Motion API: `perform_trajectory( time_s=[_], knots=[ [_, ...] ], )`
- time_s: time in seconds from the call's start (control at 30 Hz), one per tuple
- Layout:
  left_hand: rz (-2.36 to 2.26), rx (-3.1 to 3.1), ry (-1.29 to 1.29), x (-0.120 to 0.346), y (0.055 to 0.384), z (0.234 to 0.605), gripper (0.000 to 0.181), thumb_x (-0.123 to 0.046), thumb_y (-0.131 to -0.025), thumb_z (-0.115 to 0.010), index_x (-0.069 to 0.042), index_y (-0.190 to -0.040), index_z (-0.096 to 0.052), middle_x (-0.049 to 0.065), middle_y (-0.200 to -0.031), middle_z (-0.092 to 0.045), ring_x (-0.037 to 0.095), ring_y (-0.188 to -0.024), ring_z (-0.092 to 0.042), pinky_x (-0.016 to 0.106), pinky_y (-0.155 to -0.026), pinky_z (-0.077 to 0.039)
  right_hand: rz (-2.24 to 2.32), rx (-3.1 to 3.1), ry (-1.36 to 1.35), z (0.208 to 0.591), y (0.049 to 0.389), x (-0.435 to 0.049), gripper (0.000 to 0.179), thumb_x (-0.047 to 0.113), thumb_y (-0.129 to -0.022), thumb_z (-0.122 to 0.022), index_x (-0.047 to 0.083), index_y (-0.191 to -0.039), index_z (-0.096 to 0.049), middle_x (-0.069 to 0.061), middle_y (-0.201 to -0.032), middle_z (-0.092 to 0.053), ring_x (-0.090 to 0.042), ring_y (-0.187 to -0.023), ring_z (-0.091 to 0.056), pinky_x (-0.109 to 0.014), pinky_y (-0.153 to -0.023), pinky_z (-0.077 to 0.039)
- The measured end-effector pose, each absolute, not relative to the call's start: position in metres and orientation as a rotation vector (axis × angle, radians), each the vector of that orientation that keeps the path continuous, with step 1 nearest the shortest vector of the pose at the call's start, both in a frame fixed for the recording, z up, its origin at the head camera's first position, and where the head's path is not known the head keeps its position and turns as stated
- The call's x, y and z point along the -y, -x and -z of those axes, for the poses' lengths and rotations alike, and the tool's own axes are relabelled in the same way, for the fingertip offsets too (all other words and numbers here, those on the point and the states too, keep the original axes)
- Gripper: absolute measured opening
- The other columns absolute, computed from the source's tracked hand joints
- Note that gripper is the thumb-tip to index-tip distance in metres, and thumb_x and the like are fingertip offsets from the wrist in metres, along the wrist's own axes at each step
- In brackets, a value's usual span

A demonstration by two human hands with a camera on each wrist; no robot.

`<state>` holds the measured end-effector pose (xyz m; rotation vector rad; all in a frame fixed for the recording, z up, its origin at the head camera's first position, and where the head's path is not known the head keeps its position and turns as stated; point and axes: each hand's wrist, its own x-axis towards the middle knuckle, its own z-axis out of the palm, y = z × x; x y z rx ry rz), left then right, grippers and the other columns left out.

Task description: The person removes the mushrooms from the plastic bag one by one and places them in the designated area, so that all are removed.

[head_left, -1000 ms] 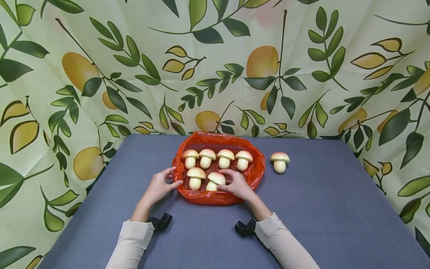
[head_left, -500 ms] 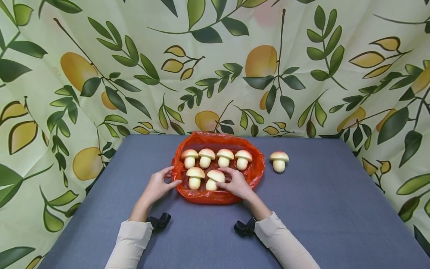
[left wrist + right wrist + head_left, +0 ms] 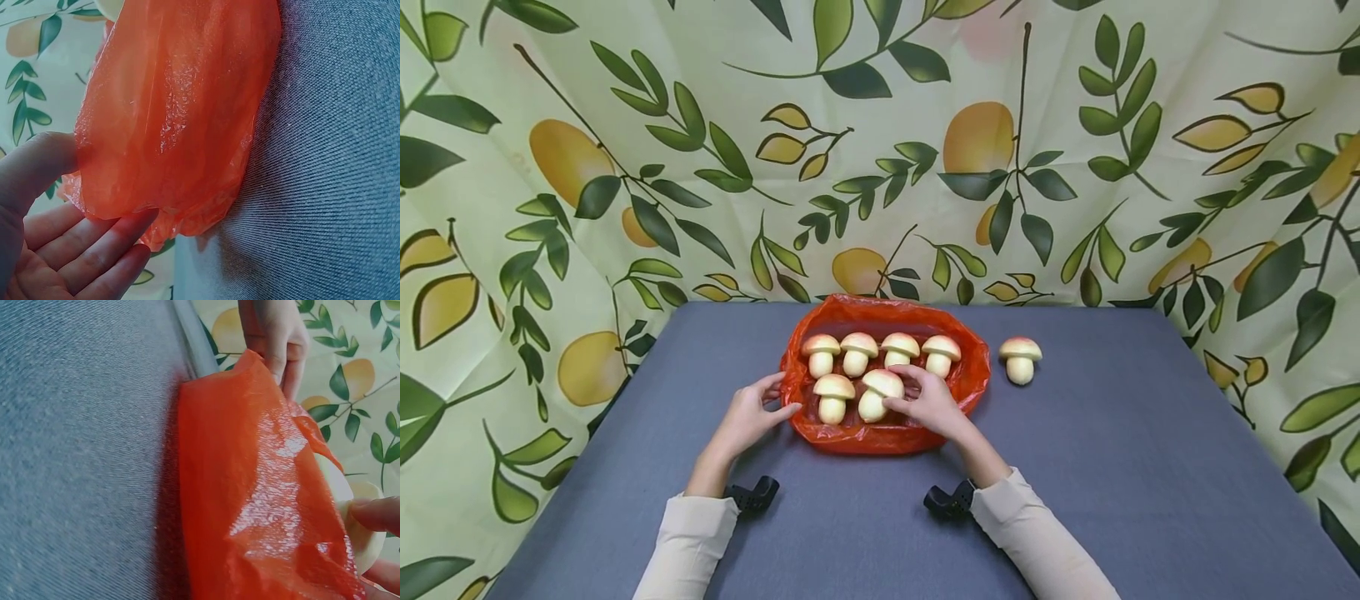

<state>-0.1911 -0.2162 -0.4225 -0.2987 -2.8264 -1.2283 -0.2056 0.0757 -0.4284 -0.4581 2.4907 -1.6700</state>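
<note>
Step in hand, by my reading: one pale mushroom point(image 3: 883, 385) being handled at the near side of the red bag point(image 3: 865, 443); setting in or lifting out, I can't tell. Next move probably calls for a steady pinch and a straightened stem, clear of the neighbour mushroom point(image 3: 833, 387) just left. Right hand point(image 3: 937, 407): thumb and fingers drawn in to the cap's width, pinching its right side; mushroom tilted within the rim, contact with the bottom unclear. Left hand point(image 3: 751, 418): loosely curved, thumb and fingers lightly holding the bag's left end. Far row of four mushrooms point(image 3: 859, 343) inside; lone mushroom point(image 3: 1020, 358) on the table point(image 3: 1112, 467), right of the bag
</note>
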Motion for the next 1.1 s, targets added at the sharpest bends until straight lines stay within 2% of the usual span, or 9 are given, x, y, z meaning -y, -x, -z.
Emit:
perform_trajectory(
  time_s=[0.23,0.6,0.8,1.1],
  knots=[
    [1.248,2.823,0.289,0.218,0.191,0.422,0.057,-0.012,-0.084,-0.073,0.01,-0.132,-0.051,0.028,-0.111,-0.067,0.041,-0.105,-0.066,0.05,-0.093,-0.054,1.692,-2.447,0.466,0.425,0.207,-0.077,0.052,0.007,-0.084,-0.071,-0.008,-0.13,-0.052,-0.029,-0.129,-0.058,-0.039,-0.114,-0.063,-0.043,-0.096,-0.056],
    [1.253,2.827,0.281,0.219,0.191,0.423,0.057,-0.012,-0.084,-0.073,0.01,-0.132,-0.051,0.028,-0.112,-0.067,0.041,-0.105,-0.066,0.05,-0.093,-0.055,1.693,-2.457,0.521,0.412,0.204,-0.083,0.052,0.006,-0.084,-0.071,-0.009,-0.13,-0.053,-0.029,-0.129,-0.059,-0.038,-0.113,-0.063,-0.045,-0.097,-0.054],
    [1.249,2.829,0.29,0.219,0.19,0.423,0.058,-0.013,-0.084,-0.074,0.011,-0.132,-0.051,0.028,-0.111,-0.067,0.041,-0.105,-0.066,0.05,-0.093,-0.054,1.677,-2.442,0.553,0.405,0.206,-0.09,0.054,0.005,-0.084,-0.07,-0.009,-0.133,-0.051,-0.028,-0.129,-0.059,-0.037,-0.114,-0.063,-0.04,-0.095,-0.056],
    [1.248,2.827,0.301,0.218,0.19,0.423,0.057,-0.012,-0.084,-0.073,0.01,-0.131,-0.051,0.028,-0.11,-0.068,0.041,-0.104,-0.066,0.051,-0.093,-0.054,1.69,-2.408,0.62,0.397,0.208,-0.107,0.055,0.004,-0.084,-0.07,-0.008,-0.134,-0.05,-0.026,-0.133,-0.054,-0.032,-0.113,-0.062,-0.04,-0.096,-0.056]
  ],
)
